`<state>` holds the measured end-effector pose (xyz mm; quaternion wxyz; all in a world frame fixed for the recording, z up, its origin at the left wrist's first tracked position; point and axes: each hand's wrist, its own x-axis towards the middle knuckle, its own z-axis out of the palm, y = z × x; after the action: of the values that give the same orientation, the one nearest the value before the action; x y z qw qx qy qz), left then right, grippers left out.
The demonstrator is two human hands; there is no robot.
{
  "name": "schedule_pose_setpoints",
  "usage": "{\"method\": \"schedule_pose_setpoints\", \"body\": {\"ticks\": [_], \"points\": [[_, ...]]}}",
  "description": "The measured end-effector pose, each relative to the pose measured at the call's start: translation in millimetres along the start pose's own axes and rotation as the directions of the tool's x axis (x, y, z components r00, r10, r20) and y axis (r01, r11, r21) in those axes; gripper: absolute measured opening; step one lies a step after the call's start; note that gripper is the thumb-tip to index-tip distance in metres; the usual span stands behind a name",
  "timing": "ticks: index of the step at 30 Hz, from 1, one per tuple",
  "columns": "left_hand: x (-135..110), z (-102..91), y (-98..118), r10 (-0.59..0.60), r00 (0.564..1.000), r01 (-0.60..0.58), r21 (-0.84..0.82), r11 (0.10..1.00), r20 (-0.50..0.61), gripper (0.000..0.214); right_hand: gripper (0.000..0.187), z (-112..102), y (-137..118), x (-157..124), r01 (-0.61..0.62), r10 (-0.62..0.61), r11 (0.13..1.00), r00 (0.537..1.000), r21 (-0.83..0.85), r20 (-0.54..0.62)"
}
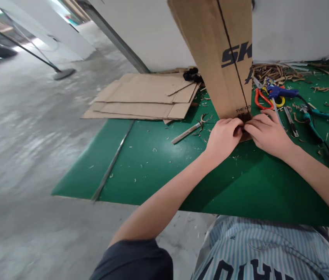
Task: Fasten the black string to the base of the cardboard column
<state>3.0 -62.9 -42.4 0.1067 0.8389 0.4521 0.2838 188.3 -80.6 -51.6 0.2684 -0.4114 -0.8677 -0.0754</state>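
Note:
A tall cardboard piece (211, 58) with dark printed letters stands upright in front of me. Down its face runs a thin black cord (233, 54), which ends in a small dark clump at my fingers. My left hand (224, 134) is closed in a pinch at the cord's lower end, low against the cardboard. Close beside it, almost touching, my right hand (269, 132) pinches at the same spot from the right. My fingers partly cover the dark clump, so its exact form is hidden.
Flat cardboard sheets (141, 91) lie back left on the green tabletop (152, 167). A short pale stick (186, 133) is left of my hands. To the right are red-handled scissors (261, 100), a blue glue gun (282, 92), a utility knife (291, 122), teal-handled pliers (312, 120) and scraps.

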Motion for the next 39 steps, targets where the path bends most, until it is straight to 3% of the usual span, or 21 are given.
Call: {"method": "schedule_pose_setpoints", "body": {"ticks": [4,8,12,16,31,36,39], "points": [[-1.1,0.8,0.3,0.023,1.000,-0.023,0.053,0.998,-0.003,0.019,0.030,5.8,-5.8,-1.6,-0.084,0.083,0.996,0.995,-0.010,-0.062],[-1.8,1.9,-1.6,0.125,0.992,-0.126,0.091,0.988,0.009,0.020,0.028,11.1,-8.8,-2.6,-0.150,0.153,0.988,0.983,0.042,-0.105],[-4.4,3.8,-6.0,0.241,0.970,-0.243,0.127,0.962,0.031,0.020,0.026,14.2,-8.5,-0.7,-0.234,0.247,0.964,0.964,0.124,-0.103],[-8.2,6.8,-11.1,0.300,0.954,-0.294,0.142,0.945,-0.025,0.022,0.022,13.9,-6.1,3.2,-0.286,0.305,0.938,0.950,0.195,-0.073],[-7.8,13.7,-19.2,0.253,0.964,-0.247,0.072,0.966,-0.078,0.020,0.014,10.1,10.2,6.7,-0.299,0.307,0.879,0.951,0.372,0.041],[-6.1,10.9,-17.1,0.262,0.963,-0.260,0.047,0.964,-0.054,0.022,0.030,8.5,10.3,6.8,-0.287,0.285,0.869,0.956,0.402,0.065],[-5.1,6.5,-14.9,0.250,0.968,-0.249,0.038,0.968,-0.025,0.024,0.028,8.5,8.8,6.9,-0.286,0.290,0.871,0.956,0.400,0.053]]}}
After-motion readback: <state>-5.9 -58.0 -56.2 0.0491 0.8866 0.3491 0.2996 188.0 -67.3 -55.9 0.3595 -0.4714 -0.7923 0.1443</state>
